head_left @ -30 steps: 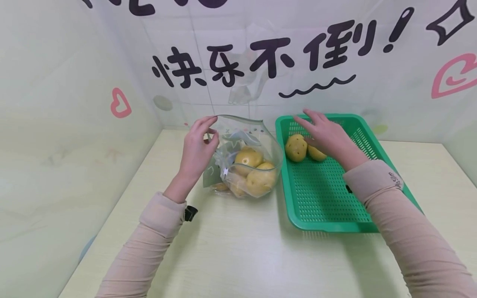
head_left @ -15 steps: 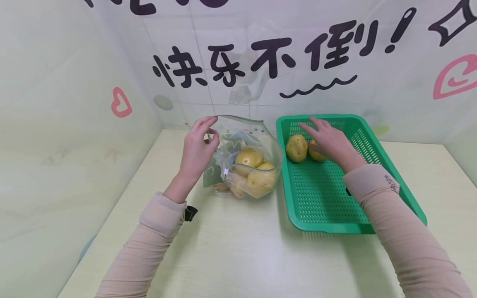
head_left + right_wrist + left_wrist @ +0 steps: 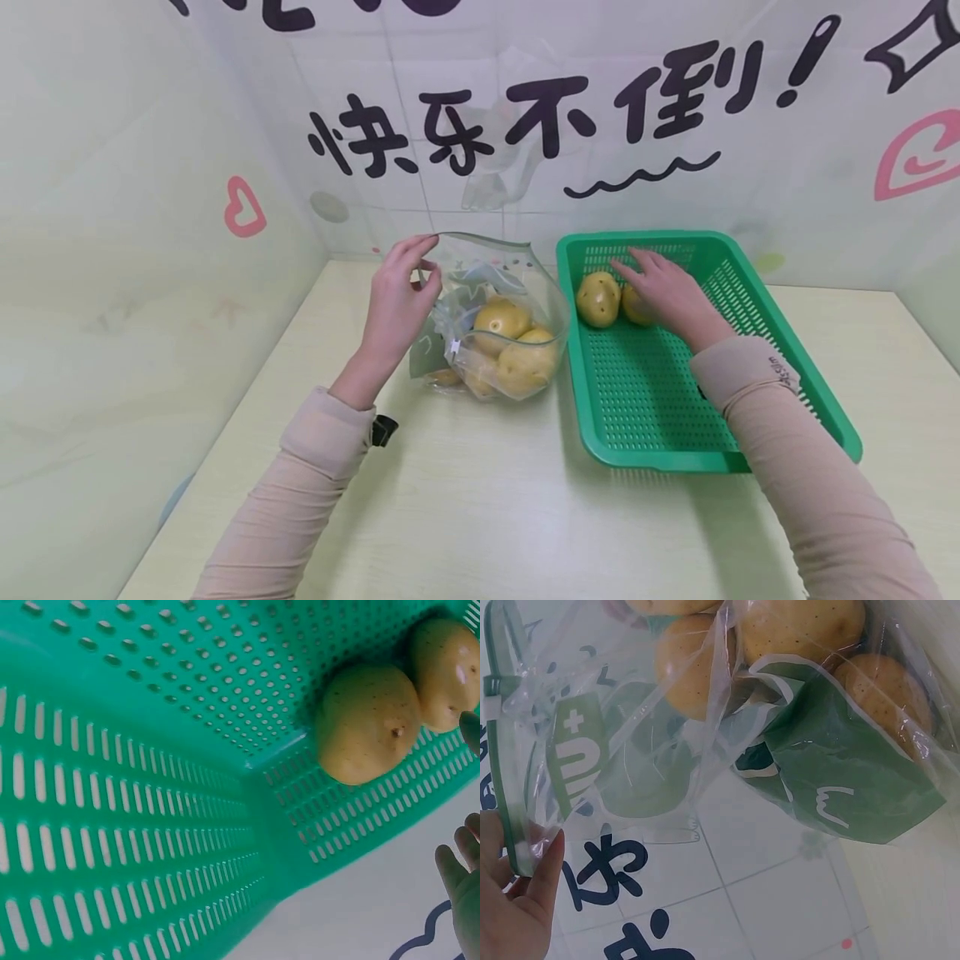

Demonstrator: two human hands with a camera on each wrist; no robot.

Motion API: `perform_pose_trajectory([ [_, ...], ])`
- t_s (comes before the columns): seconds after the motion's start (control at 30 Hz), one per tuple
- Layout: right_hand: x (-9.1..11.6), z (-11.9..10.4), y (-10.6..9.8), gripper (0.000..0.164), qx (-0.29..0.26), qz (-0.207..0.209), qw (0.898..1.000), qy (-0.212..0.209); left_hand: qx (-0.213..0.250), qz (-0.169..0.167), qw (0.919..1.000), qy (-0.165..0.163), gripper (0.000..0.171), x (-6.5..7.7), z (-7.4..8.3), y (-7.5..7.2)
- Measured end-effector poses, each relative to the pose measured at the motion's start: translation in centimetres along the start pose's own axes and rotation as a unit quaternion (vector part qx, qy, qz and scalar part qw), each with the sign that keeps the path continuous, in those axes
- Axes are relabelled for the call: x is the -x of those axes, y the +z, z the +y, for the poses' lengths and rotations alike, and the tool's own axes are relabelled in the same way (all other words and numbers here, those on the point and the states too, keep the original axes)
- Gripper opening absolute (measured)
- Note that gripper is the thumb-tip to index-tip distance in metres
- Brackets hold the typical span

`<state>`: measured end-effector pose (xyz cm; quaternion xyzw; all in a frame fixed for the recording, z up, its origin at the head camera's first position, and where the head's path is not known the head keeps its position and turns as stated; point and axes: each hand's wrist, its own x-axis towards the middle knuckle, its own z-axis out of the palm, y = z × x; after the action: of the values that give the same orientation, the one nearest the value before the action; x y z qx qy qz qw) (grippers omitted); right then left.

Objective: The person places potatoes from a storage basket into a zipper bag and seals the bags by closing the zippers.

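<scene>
My left hand (image 3: 397, 304) pinches the rim of a clear zip bag (image 3: 468, 279) between thumb and fingers, and its mouth gapes upward. Several potatoes (image 3: 527, 362) lie inside; in the left wrist view the bag's green printed panel (image 3: 840, 765) shows below them. My right hand (image 3: 670, 292) hovers over the far left part of a green plastic basket (image 3: 637, 400), fingers spread and holding nothing. Under it sits one potato (image 3: 635, 307), partly hidden by the hand, beside another potato (image 3: 598, 300) against the basket's left wall. Fingertips (image 3: 450, 862) show beside both in the right wrist view.
The bag and basket stand side by side on a pale wooden table (image 3: 480, 500). A white printed sheet (image 3: 480, 200) with black lettering rises right behind them, and another pale sheet (image 3: 112, 292) stands at the left. The basket's raised walls have slots.
My right hand has lowered and shifted slightly right, from above the basket's far rim to over the right-hand potato. My left hand and the bag have stayed in place.
</scene>
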<state>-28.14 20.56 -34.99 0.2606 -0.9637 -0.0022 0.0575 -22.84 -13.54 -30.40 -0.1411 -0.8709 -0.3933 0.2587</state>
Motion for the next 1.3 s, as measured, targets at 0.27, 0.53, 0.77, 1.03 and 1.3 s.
perform_pose_trajectory([
  [0.27, 0.2, 0.5, 1.1, 0.056, 0.023, 0.006, 1.0, -0.007, 0.001, 0.001, 1.0, 0.003, 0.038, 0.0, -0.2, 0.1],
  [0.53, 0.2, 0.7, 1.8, 0.057, 0.018, -0.013, 1.0, 0.004, 0.001, 0.0, 1.0, 0.004, 0.038, 0.1, -0.2, 0.1],
  [0.77, 0.0, 0.5, 2.0, 0.059, 0.033, -0.032, 0.999, 0.004, -0.003, 0.0, 1.0, 0.004, 0.038, 0.1, -0.3, 0.2],
  [1.03, 0.0, 0.8, 2.6, 0.06, 0.031, -0.034, 0.999, 0.003, 0.001, 0.0, 1.0, 0.0, 0.038, 0.1, -0.2, 0.1],
  [1.3, 0.3, 1.2, 3.1, 0.072, 0.032, -0.027, 0.999, 0.006, 0.001, -0.002, 1.0, 0.0, 0.038, 0.1, -0.2, 0.2],
])
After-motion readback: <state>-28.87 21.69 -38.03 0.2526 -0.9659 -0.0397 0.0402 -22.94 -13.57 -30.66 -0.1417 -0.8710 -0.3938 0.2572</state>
